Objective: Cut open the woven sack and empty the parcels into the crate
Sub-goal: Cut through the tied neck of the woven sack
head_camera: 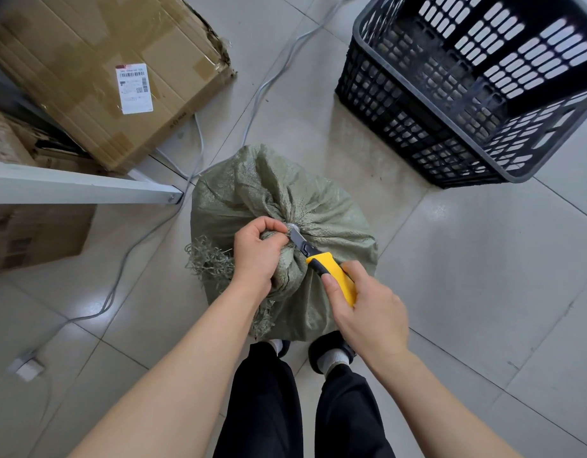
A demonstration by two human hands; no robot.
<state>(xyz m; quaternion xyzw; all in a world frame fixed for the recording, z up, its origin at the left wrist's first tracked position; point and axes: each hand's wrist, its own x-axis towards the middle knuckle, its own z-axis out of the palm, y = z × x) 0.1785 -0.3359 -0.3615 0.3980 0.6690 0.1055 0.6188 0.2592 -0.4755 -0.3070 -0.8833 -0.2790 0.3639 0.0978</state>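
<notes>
- Standing over the grey-green woven plastic sack (pixel 252 193), which is sitting upright and tied shut on the pale tiled floor (pixel 483 259) just before me
- My left hand (pixel 257 251) is gripping the sack's bunched neck, fingers curled tight round it
- My right hand (pixel 368 312) is holding the yellow-and-black utility knife (pixel 331 269), fingers wrapped round its handle, the blade touching the neck beside my left fingers
- The black slatted plastic crate (pixel 401 104) is standing well apart, ahead to my right

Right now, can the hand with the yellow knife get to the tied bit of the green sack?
Probably yes. The right hand holds the knife with its blade at the tied neck of the sack, nothing between. The left hand grips the bunched top beside the blade.
</notes>
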